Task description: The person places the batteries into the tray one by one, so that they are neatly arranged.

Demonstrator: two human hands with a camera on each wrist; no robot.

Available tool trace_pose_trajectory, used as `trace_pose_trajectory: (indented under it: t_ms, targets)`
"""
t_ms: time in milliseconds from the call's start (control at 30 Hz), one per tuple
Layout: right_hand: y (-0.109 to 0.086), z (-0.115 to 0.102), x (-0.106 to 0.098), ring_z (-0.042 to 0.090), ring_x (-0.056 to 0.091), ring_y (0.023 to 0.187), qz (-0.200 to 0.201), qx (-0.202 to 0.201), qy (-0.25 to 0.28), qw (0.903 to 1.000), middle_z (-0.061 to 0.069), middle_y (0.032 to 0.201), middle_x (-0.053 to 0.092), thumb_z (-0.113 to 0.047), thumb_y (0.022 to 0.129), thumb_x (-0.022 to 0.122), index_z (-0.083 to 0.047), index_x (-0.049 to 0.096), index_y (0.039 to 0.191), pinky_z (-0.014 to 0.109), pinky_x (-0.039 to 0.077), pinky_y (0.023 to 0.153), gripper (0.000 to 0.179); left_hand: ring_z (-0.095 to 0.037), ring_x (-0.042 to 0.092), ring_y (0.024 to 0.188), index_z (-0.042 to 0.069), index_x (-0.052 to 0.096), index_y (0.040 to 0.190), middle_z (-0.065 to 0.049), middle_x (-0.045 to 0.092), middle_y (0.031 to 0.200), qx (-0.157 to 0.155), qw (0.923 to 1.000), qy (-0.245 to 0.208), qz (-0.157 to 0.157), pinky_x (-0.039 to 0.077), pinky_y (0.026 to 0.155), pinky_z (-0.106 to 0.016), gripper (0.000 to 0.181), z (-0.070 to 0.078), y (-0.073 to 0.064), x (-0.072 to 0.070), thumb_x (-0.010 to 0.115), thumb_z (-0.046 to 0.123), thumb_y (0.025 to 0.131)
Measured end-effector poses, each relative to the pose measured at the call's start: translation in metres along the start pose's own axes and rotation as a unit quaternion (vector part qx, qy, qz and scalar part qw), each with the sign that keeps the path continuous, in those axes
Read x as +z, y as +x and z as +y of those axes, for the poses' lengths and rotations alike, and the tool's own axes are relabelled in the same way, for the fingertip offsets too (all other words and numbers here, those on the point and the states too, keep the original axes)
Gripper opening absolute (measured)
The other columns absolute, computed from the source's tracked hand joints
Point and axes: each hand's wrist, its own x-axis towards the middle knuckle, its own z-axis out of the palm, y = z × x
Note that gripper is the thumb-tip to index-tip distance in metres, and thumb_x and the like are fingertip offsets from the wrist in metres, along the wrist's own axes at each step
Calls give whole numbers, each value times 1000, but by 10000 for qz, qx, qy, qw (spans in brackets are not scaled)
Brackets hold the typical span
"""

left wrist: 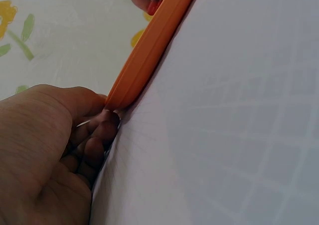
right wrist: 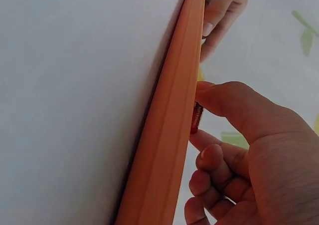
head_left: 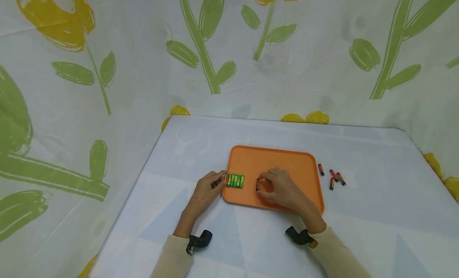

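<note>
An orange tray (head_left: 272, 160) lies on the table. My left hand (head_left: 209, 187) grips its left edge, thumb at the rim and the other fingers curled below, as the left wrist view shows. A row of several green-and-yellow batteries (head_left: 235, 181) lies side by side on the tray, close to that hand. Over the tray's middle, my right hand (head_left: 281, 187) pinches a black-and-red battery (head_left: 257, 184) between thumb and forefinger. In the right wrist view that battery (right wrist: 197, 117) is partly hidden behind the tray's side wall.
To the right of the tray, several loose red-and-black batteries (head_left: 334, 175) lie on the white-and-blue table cover (head_left: 373, 206). A cloth wall (head_left: 312, 78) with a flower print rises behind the table and along its left. Black straps (head_left: 299, 235) circle both wrists.
</note>
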Motion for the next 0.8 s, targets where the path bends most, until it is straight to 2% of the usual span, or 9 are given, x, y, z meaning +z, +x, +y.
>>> trace_pose_trajectory:
  t_ms: [533,800]
  targets:
    - [10,-6,10,13,39,81,175,-221,112,9995,-4,76,42,-34,82,83,-12,70,108,38,26,73,37,-12,51,78,9,64,135,4,59,92,-6,10000,-55,32,45,67,-24,38,0,0,0,68,13,97]
    - [15,-10,12,15,41,84,44,-99,64,9999,-4,80,46,-34,83,82,-10,70,111,38,28,76,38,-12,51,77,9,64,135,4,58,92,-44,10000,-36,40,45,67,-24,38,2,0,0,67,13,98]
